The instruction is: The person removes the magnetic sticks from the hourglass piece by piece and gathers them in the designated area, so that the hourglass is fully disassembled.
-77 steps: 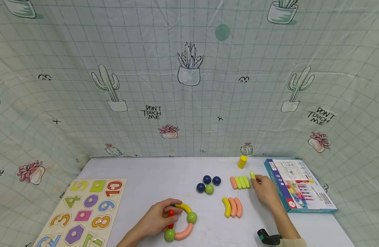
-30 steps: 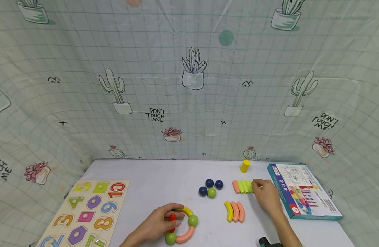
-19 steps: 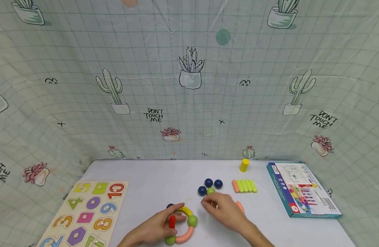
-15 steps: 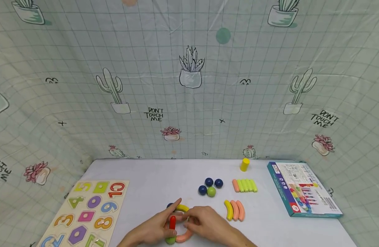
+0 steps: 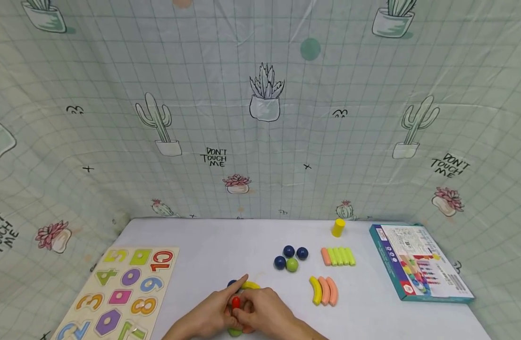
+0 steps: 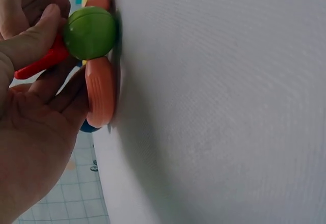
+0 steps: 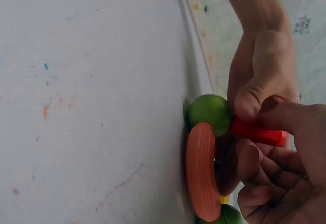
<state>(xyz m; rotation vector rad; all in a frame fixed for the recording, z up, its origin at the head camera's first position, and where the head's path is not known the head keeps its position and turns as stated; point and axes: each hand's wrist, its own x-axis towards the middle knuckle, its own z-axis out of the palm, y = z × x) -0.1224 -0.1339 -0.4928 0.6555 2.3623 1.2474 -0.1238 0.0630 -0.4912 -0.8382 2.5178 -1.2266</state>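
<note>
A ring of toy balls and curved sticks lies on the table, with a red stick [image 5: 236, 301] upright on its near green ball [image 6: 90, 33]. My left hand [image 5: 207, 314] reaches round this side, its thumb on the red stick near the ball and its fingers behind. With its fingertips my right hand [image 5: 271, 314] pinches the upper part of the same stick. A coral curved stick [image 7: 200, 173] joins the green ball in the right wrist view. At the ring's far side show a yellow curved stick [image 5: 251, 285] and a dark blue ball [image 5: 231, 283]; my hands hide much else.
Beyond the hands sit dark blue balls [image 5: 289, 251] and a loose green ball [image 5: 292, 265]. Curved sticks [image 5: 324, 290], short green sticks [image 5: 342, 257] and a yellow cylinder [image 5: 339, 227] lie to the right. A box [image 5: 422, 262] and number board [image 5: 120, 288] flank them.
My right hand laid a green stick at the end of the row, let go, and moved left to the red stick. My left hand stayed at the ring.
</note>
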